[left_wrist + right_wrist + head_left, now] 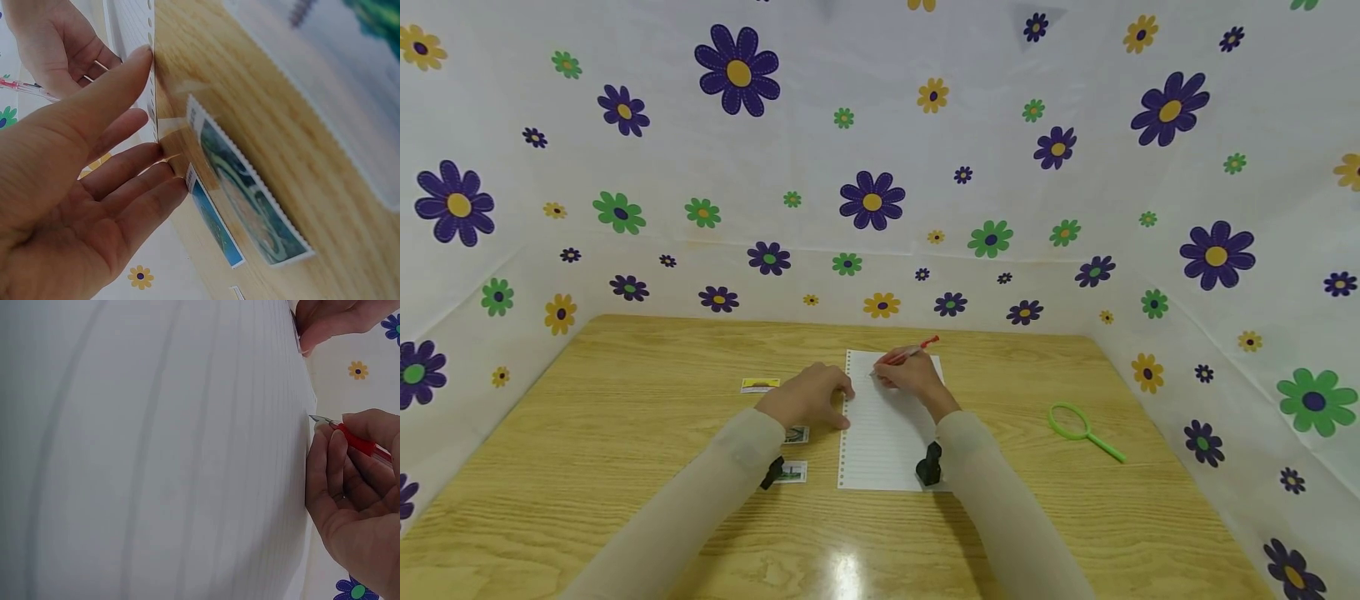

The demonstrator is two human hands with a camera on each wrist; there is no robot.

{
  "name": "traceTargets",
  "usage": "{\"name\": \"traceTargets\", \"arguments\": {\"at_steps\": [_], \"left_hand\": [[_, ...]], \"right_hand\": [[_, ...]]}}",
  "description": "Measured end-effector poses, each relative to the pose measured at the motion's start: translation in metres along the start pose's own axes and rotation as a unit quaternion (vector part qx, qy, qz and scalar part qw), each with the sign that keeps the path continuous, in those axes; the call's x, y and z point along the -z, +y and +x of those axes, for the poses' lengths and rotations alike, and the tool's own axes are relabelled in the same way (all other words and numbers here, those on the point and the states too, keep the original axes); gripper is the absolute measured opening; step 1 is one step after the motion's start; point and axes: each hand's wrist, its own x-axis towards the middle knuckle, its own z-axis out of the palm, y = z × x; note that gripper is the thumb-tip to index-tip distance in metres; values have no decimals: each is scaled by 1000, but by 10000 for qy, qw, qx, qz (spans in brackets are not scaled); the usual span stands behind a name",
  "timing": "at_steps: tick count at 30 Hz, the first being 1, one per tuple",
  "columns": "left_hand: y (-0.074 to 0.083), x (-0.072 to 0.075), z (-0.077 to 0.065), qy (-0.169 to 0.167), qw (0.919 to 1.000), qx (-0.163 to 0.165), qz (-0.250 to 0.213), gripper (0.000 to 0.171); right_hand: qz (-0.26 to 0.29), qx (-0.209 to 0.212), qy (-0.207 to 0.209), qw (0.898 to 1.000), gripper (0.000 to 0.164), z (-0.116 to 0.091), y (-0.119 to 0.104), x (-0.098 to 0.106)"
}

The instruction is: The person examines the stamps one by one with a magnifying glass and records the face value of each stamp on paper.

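Note:
A sheet of lined paper point(880, 442) with holes along its left edge lies on the table. My right hand point(913, 375) pinches a red pen point(901, 356) over the upper part of the sheet. In the right wrist view the pen's tip point(315, 418) is close to the paper surface. My left hand point(808, 394) rests at the punched left edge, its fingers loosely bent and its thumb touching the margin. Beside it lie postage stamps: a green one point(250, 194), a blue one point(215, 225) and, in the head view, a yellow one point(761, 385).
A green magnifying glass point(1088, 432) lies to the right on the wooden table point(625, 467). Another stamp point(792, 472) sits near the left wrist. A white flowered cloth point(820, 150) stands around the back and sides. Dark wrist mounts point(929, 467) sit on both sleeves.

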Motion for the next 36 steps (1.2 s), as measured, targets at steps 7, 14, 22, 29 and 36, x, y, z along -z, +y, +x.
{"name": "traceTargets", "arguments": {"at_steps": [7,14,22,29,36], "left_hand": [[-1,0,0,-5,10000,1,-10,44],[-2,-1,1,-1,10000,-53,-9,44],[-3,-1,1,11,10000,-73,44,44],[-2,-1,0,8,10000,5,-20,43],[-3,-2,-1,70,9999,-39,-74,42]], "right_hand": [[-72,-6,-10,10000,20,-1,0,0],[143,-81,-52,9999,20,-2,0,2],[304,194,-276,9990,19,-5,0,11],[-451,317,-417,9976,18,-14,-5,28],[-1701,1541,-464,9722,12,-24,-9,49]]}}
